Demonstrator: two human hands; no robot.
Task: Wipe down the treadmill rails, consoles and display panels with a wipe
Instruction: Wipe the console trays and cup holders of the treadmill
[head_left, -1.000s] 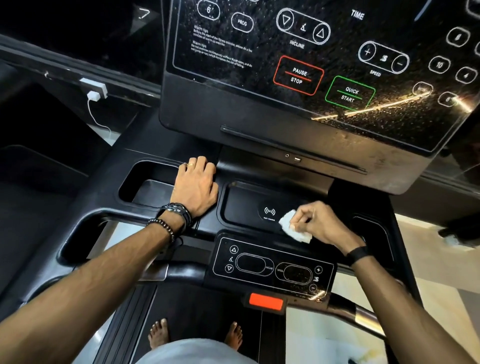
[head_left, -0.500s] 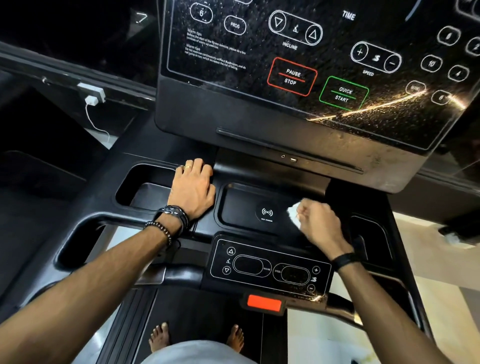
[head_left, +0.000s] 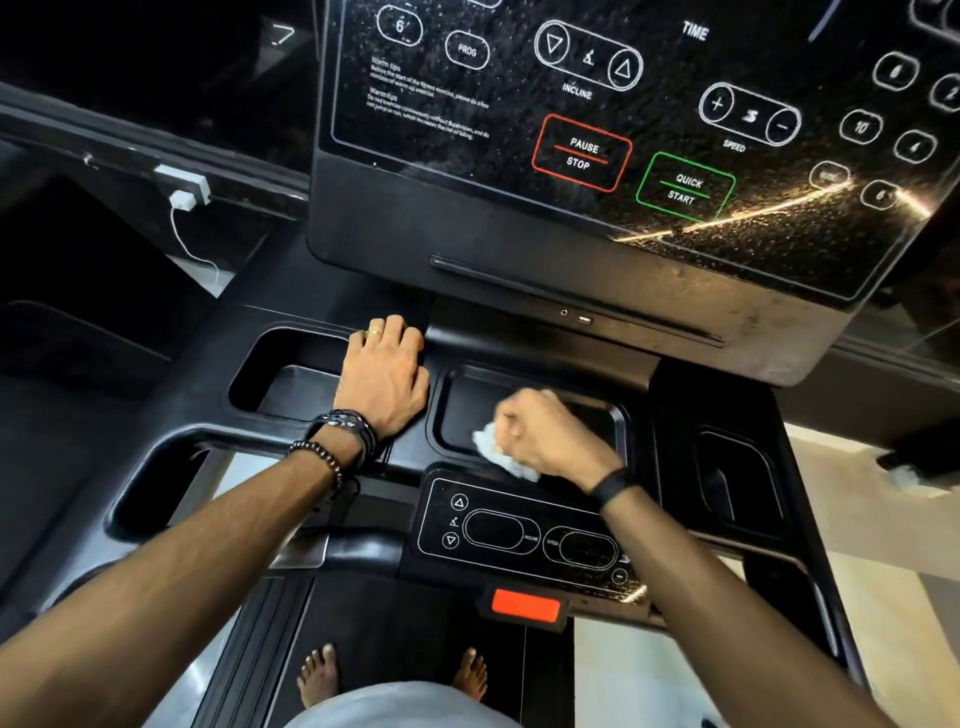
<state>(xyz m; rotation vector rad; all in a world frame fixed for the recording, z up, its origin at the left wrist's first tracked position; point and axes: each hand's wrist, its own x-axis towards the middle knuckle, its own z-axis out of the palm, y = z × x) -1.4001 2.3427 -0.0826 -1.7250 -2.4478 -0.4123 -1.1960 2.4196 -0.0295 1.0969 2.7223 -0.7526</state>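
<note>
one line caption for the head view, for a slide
Right hand rubs a white wipe across the treadmill's centre tray; left hand rests beside it.

The right hand (head_left: 545, 436) grips a crumpled white wipe (head_left: 501, 451) and presses it into the shallow centre tray (head_left: 597, 415) of the treadmill console, with the left hand (head_left: 384, 379) at its 9 o'clock lying flat on the ridge between that tray and the left cup pocket (head_left: 291, 379). At 6 o'clock from the wipe sits the lower control panel (head_left: 498, 530) with an orange-red tab (head_left: 525, 607) below it, and bare feet (head_left: 318, 675) show on the belt beneath. At 12 o'clock the speckled display panel (head_left: 623, 104) tilts overhead, showing the PAUSE/STOP and QUICK START boxes.
</note>
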